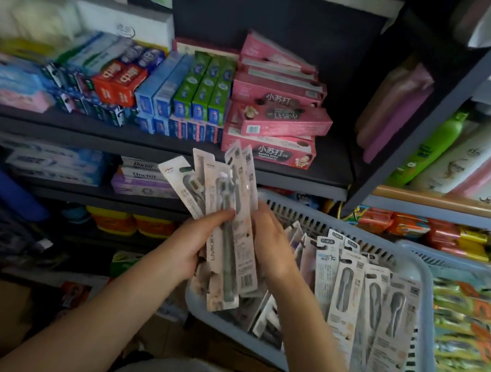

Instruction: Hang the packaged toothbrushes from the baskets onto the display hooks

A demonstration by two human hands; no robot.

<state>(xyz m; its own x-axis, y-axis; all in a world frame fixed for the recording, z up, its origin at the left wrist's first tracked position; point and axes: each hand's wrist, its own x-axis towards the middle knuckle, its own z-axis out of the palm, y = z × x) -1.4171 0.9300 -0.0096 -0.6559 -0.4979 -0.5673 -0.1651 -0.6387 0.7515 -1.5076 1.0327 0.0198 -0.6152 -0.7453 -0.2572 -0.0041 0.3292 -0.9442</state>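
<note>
A fanned bunch of packaged toothbrushes (226,215) stands upright in front of the shelves, at the middle of the view. My left hand (193,242) grips the bunch from the left, thumb across the front package. My right hand (270,241) holds the same bunch from the right side. Below and to the right, a pale blue plastic basket (425,298) holds several more packaged toothbrushes (369,308) lying on their backs. No display hook shows in the view.
A dark shelf (148,141) behind the hands carries toothpaste boxes, with a pink stack (274,116) just above the bunch. A second basket (476,344) of yellow-green packages sits at the far right. Shampoo bottles (467,156) stand on the right shelf.
</note>
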